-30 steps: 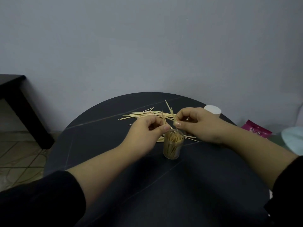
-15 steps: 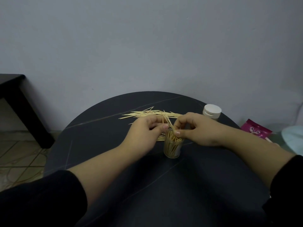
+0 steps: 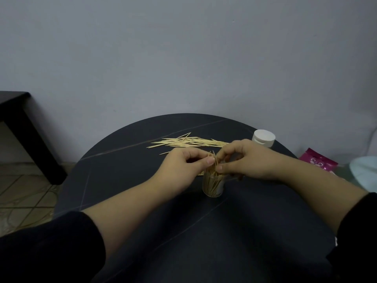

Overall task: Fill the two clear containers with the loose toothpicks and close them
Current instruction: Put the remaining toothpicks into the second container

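Toothpicks [image 3: 189,140] lie in a loose fan at the far side of the table [image 3: 142,180], and a good share stand packed in the clear container [image 3: 213,185] at its middle. Both hands meet right over its mouth: left hand [image 3: 183,166] and right hand [image 3: 246,160] each pinch a small bundle [image 3: 212,158] upright, tips poking above the fingers. Light, stiff, slippery little sticks, I'd say. Squeeze hard and they'll splay or snap, so a pinch at mid-length, keeping them parallel, looks right. That container seems light enough to tip; best steadied low on its wall. A white cap [image 3: 263,138] sits near the far right edge.
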